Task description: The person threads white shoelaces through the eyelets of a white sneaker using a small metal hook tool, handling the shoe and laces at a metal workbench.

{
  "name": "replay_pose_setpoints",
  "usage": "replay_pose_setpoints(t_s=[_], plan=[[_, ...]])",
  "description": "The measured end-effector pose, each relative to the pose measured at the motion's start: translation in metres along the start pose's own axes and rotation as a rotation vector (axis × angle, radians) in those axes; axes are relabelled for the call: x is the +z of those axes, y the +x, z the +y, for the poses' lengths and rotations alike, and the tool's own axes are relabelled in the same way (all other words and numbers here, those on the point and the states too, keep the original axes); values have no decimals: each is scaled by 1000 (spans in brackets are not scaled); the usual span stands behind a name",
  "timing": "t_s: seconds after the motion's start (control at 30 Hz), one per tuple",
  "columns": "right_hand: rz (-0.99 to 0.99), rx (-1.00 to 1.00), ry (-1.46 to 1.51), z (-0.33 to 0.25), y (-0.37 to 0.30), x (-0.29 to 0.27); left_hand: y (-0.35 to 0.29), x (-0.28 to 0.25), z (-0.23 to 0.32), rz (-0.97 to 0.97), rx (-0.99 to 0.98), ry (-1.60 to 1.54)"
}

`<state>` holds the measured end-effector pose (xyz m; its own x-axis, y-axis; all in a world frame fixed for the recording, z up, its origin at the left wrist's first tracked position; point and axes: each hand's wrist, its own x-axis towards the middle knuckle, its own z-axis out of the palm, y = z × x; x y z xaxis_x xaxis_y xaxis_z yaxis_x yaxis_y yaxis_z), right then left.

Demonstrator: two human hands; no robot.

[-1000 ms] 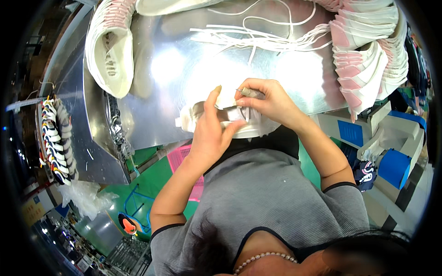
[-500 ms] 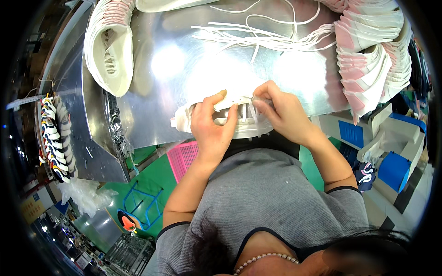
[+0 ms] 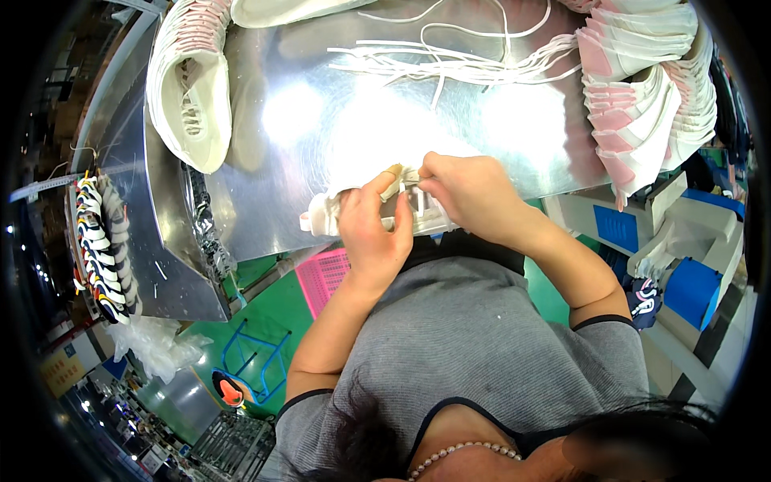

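Observation:
A white shoe upper [image 3: 323, 215] lies at the table's near edge, its opening partly covered by my hands. My left hand [image 3: 369, 229] grips it, with thumb and index finger at the lacing edge and a yellowish covering on the index fingertip. White shoelace [image 3: 422, 199] strands cross the gap between the two eyelet rows. My right hand [image 3: 478, 197] is closed in a pinch at the far eyelet row, close to the left fingertips. It appears to hold the lace there; the fingers hide the pinched part.
Loose white laces [image 3: 482, 71] lie across the metal table [image 3: 265, 197]. Nested white-and-pink uppers [image 3: 189, 112] stand at left, and more stacked uppers [image 3: 634, 120] at right. Below the table are a pink basket [image 3: 321, 277] and a blue metal frame [image 3: 253, 353]. A machine [image 3: 691, 241] stands at right.
My right hand has shifted left and turned, its fingertips now closer to my left hand. The lace strand that hung from its fingers no longer shows in the same place.

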<state>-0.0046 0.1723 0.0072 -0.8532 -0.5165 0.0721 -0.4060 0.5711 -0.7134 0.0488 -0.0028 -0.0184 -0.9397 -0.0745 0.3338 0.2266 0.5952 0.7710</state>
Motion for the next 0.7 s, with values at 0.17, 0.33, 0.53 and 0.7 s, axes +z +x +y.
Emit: replay_pose_setpoints(t_s=[0.17,0.33,0.53,0.7], plan=[[111,-158,-164,-6,7,22,3,1,9,-48,28,70],[30,28,-63,-14,-11,-35,4,0,3,-6,-318,-313],[253,149,-37,11,-37,-14,23,7,15,-10,-359,-315],[397,181,-129,30,-29,4,28,-20,11,-183,-450,-418]])
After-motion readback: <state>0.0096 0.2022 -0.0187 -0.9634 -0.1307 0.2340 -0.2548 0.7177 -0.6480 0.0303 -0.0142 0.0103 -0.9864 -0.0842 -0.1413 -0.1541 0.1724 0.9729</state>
